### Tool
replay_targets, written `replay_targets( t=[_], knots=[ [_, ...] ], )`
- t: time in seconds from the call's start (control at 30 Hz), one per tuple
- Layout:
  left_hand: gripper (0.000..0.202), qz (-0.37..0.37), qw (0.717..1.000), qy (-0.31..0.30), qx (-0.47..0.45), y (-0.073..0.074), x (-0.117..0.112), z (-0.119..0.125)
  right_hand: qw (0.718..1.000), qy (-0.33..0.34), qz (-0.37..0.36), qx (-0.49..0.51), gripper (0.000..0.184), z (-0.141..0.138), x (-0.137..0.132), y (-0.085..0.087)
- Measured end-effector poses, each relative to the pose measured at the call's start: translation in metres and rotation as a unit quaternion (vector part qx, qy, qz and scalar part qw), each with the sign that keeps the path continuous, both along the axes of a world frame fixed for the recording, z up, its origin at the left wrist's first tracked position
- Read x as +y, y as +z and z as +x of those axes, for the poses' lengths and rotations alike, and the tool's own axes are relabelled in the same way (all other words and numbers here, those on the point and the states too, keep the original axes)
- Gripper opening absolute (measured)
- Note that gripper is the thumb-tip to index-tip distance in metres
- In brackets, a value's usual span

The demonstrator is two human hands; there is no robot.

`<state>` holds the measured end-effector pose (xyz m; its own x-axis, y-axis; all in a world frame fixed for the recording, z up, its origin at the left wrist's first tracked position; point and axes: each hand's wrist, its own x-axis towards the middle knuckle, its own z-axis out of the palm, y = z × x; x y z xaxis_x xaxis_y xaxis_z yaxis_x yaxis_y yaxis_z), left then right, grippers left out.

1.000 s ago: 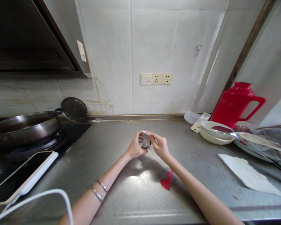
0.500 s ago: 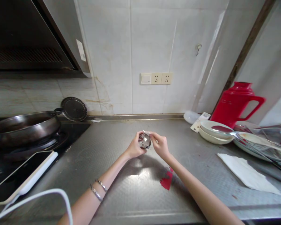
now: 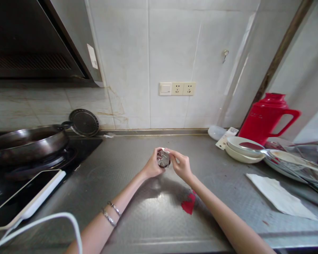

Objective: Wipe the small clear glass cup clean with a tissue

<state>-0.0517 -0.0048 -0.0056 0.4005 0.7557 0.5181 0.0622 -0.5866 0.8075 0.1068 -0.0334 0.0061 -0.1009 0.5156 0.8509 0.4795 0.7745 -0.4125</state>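
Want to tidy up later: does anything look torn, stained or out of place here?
Yes. A ragged red scrap lies on the metal counter, below the right hand in view, as if torn off something. Brownish streaks also mark the pale wall tiles near the range hood, like dried drips.

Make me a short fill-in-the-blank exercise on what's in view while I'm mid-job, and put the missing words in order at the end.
1. The hand wrapped around the crinkled silvery object is the person's ____ one.
2. The jagged-edged scrap lying on the counter is coloured ____.
3. Beside the wall switch are ____ matching sockets.
4. The jug with a handle stands on the ____ side of the picture.

Missing words: left; red; two; right.
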Motion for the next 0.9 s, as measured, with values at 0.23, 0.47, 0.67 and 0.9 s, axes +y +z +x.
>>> replay_targets(
  t=[0.23, 0.47, 0.67, 0.9],
  knots=[
    [0.077, -0.064, 0.997, 0.036, -0.017, -0.0047, 0.0061, -0.0017, 1.0, -0.026, -0.009, 0.008, 0.024, -0.0021, 0.002, -0.0032],
    [0.074, -0.06, 0.997, 0.048, -0.011, -0.0033, 0.0037, 0.0005, 0.98, 0.011, 0.11, -0.164, 0.04, 0.0005, 0.0005, -0.003],
    [0.071, -0.07, 0.99, 0.115, 0.04, -0.0022, 0.0031, 0.0021, 0.96, -0.038, 0.134, -0.244, 0.045, 0.0044, 0.001, 0.0021],
    [0.073, -0.049, 0.988, 0.137, 0.05, -0.0027, 0.0048, 0.0007, 0.954, -0.031, 0.16, -0.252, 0.049, 0.0039, 0.0019, 0.0008]
  ],
)
